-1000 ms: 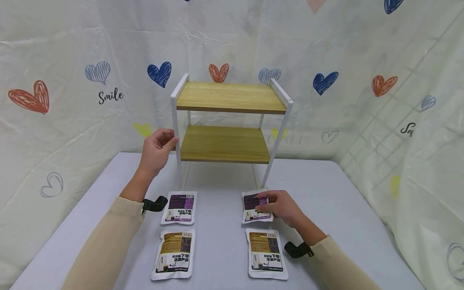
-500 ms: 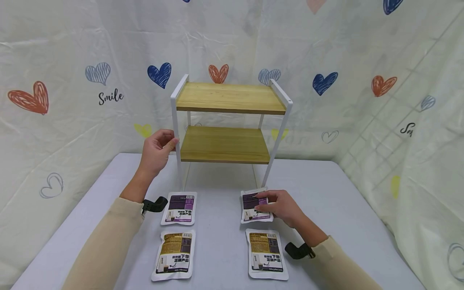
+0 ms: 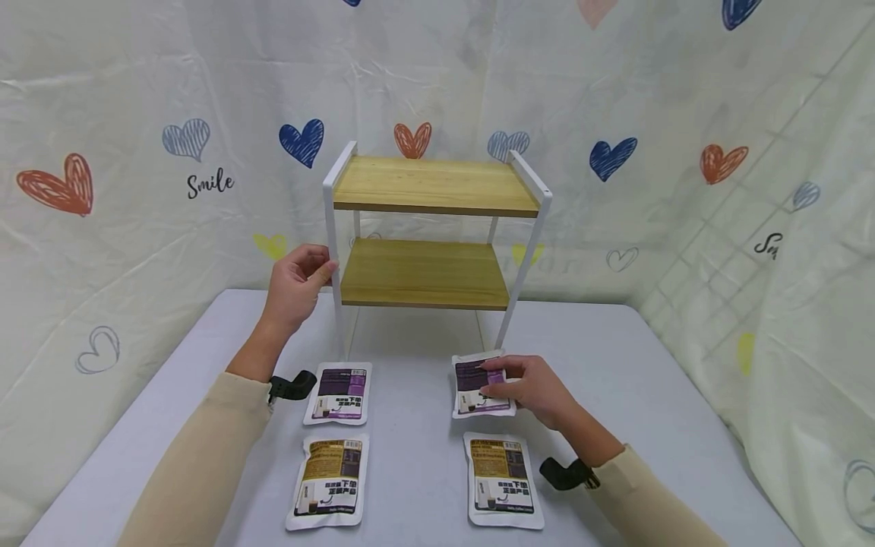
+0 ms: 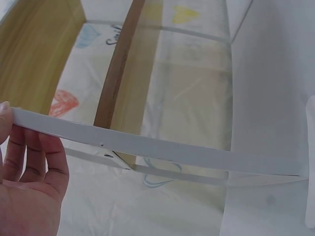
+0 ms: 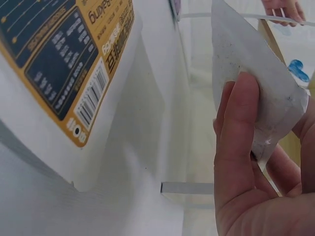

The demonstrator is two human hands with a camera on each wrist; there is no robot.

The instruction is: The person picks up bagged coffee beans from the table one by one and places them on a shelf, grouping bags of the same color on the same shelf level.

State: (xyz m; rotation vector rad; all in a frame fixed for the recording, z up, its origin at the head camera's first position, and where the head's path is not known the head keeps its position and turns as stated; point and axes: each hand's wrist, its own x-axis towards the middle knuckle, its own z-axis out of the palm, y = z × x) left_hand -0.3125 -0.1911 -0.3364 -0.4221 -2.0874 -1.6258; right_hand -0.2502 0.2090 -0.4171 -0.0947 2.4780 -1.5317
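My left hand (image 3: 294, 287) grips the left front post (image 4: 162, 147) of a small two-tier shelf with white legs and wooden boards. In the left wrist view, the fingers curl under that post. With thumb and fingers my right hand (image 3: 536, 389) pinches a purple-labelled white pouch (image 3: 472, 387) by its right side. The right wrist view shows the pouch's plain back (image 5: 261, 64) tilted up, raised off the table. A second purple-labelled pouch (image 3: 338, 393) lies flat at the left, below the left wrist. Nearer me lie two brown-labelled pouches, one left (image 3: 328, 482) and one right (image 3: 503, 480).
The shelf's upper board (image 3: 434, 182) and lower board (image 3: 424, 273) stand at the back of the white-covered table (image 3: 608, 365). Behind hangs a pale curtain (image 3: 437, 68) printed with hearts. Black wrist camera mounts (image 3: 292, 385) sit on both wrists.
The pouch in my right hand has risen slightly and shifted a little to the left, tilting up. My left hand stays on the shelf post.
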